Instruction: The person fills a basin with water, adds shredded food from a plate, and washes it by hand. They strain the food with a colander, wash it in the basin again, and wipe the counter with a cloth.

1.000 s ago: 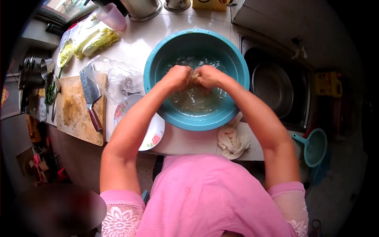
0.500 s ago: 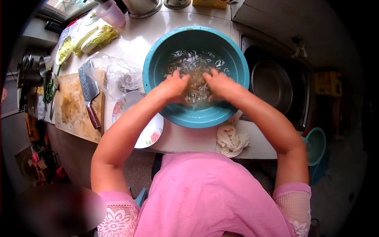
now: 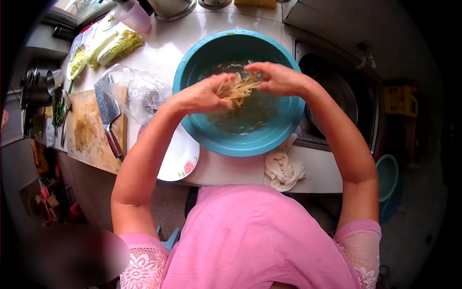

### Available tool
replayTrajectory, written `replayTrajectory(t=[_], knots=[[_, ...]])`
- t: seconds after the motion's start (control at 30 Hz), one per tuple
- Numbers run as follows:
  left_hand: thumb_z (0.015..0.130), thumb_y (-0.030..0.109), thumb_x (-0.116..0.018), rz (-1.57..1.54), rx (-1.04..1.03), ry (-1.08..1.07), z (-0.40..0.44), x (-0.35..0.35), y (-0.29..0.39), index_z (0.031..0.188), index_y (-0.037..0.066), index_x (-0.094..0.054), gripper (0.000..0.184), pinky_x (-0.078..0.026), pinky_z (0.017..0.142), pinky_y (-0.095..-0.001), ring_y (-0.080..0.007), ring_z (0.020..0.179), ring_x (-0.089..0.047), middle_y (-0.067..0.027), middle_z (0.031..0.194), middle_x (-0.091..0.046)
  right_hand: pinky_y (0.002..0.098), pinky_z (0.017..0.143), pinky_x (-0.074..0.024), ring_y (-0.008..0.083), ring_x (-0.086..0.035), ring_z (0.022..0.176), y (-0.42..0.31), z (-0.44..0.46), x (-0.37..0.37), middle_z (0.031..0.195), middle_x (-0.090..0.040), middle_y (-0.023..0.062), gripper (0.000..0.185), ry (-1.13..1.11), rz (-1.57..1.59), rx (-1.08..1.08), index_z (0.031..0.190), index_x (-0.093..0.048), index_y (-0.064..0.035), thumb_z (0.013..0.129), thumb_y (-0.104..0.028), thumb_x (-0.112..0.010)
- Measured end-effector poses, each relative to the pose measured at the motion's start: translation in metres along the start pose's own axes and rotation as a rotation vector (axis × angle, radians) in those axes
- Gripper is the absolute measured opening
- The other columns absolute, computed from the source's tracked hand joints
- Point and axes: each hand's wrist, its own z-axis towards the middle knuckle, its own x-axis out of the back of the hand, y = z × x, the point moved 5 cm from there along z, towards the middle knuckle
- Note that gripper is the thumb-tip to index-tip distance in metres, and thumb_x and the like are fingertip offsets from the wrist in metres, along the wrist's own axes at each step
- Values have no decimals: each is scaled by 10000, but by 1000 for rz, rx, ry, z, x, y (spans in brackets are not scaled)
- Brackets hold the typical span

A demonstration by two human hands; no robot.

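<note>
Left hand [image 3: 204,94] and right hand [image 3: 281,79] both over the basin [image 3: 236,148], facing each other. Wet, pale-yellow strips [image 3: 237,92] are bunched between them, above the cloudy water [image 3: 250,115]. Can't tell what the strips are.

Left fingers bent round the left side of the clump, thumb on the near side. Right fingers curved onto its right side, thumb nearer. Loose two-handed grasp on the strips; how tight, can't tell.

Basin is teal, round, on the counter [image 3: 226,168]. Right of it: sink [image 3: 301,50] with a metal pan [image 3: 344,101] inside, partly behind the right arm. Near right of basin: crumpled cloth [image 3: 284,172]. Near left: white plate [image 3: 180,161] with flower print, partly under the left forearm.

Further left: clear bag [image 3: 149,94], then board [image 3: 89,132] with cleaver [image 3: 108,103] lying on its right part, handle pointing near. Bag overlaps the blade edge. Far left: cabbage [image 3: 120,47], pinkish cup [image 3: 133,17] just beyond it. Well off to the right, past the sink: yellow jug [image 3: 402,101]. Near right, off the counter: teal strainer [image 3: 387,178], partly hidden by the arm.
</note>
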Motion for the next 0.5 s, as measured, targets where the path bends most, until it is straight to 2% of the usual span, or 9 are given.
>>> replayTrajectory(t=[0.03, 0.1, 0.17, 0.2, 0.23, 0.3, 0.33, 0.43, 0.5], knots=[[707, 103, -621, 149, 32, 52, 3, 7, -4, 1320, 55, -254, 717, -305, 973, -318, -272, 1132, -401, -174, 1243, -386, 321, 845, -419, 240, -516, 954, 2, 0, 7, 1088, -512, 135, 480, 92, -109, -26, 1209, -424, -76, 753, -87, -575], [693, 146, -635, 188, 100, 216, 11, 11, -15, 1309, 31, -266, 727, -328, 956, -325, -281, 1121, -413, -195, 1247, -379, 361, 881, -405, 312, -487, 1028, 26, 17, -3, 1137, -473, 187, 533, 144, -180, 43, 1229, -391, -72, 743, -133, -598], [699, 136, -622, -15, 360, 287, 24, 0, -26, 1306, 14, -261, 716, -330, 952, -325, -287, 1142, -393, -225, 1241, -376, 385, 878, -402, 371, -476, 1027, 44, 30, -19, 1106, -470, 238, 601, 180, -291, -203, 1239, -354, -45, 721, -183, -628], [727, 169, -611, 13, 397, 396, 37, -9, -53, 1269, 4, -309, 642, -408, 872, -343, -283, 1070, -459, -219, 1198, -416, 392, 879, -408, 377, -482, 1027, 51, 35, -31, 1127, -447, 248, 594, 208, -250, -276, 1184, -368, -42, 697, -239, -646], [771, 193, -585, -270, 363, 427, 66, -23, -112, 1184, -9, -387, 502, -474, 755, -351, -263, 940, -539, -183, 1096, -493, 396, 882, -403, 386, -473, 1036, 55, 41, -45, 1153, -427, 263, 627, 150, -210, -368, 1201, -344, -37, 694, -259, -638], [829, 189, -523, -640, 387, 291, 58, -40, -74, 1091, -20, -436, 346, -501, 658, -349, -235, 827, -575, -142, 984, -539, 391, 867, -415, 402, -495, 999, 46, 43, -66, 1121, -464, 268, 576, 194, -55, -294, 1164, -395, -3, 702, -265, -617], [872, 160, -448, -946, 412, 181, 64, -50, -81, 1064, -17, -459, 261, -506, 684, -375, -254, 839, -578, -151, 965, -548, 388, 856, -423, 416, -503, 975, 41, 46, -73, 1087, -488, 268, 534, 110, 34, -194, 1122, -429, 19, 704, -259, -609], [897, 170, -396, -1196, 400, 263, 46, -47, -65, 1067, -4, -471, 255, -495, 749, -403, -269, 893, -570, -166, 1018, -539, 375, 790, -467, 370, -568, 882, 21, 31, -63, 971, -571, 209, 345, 95, 136, -108, 1009, -517, 49, 760, -186, -559], [908, 214, -380, -1384, 306, 244, 19, -34, -43, 1096, 4, -469, 295, -415, 885, -439, -274, 1004, -523, -161, 1103, -514, 355, 750, -488, 266, -583, 882, 7, 4, -46, 989, -568, 145, 267, -51, 1023, -144, 1057, -502, 21, 822, -104, -478]])
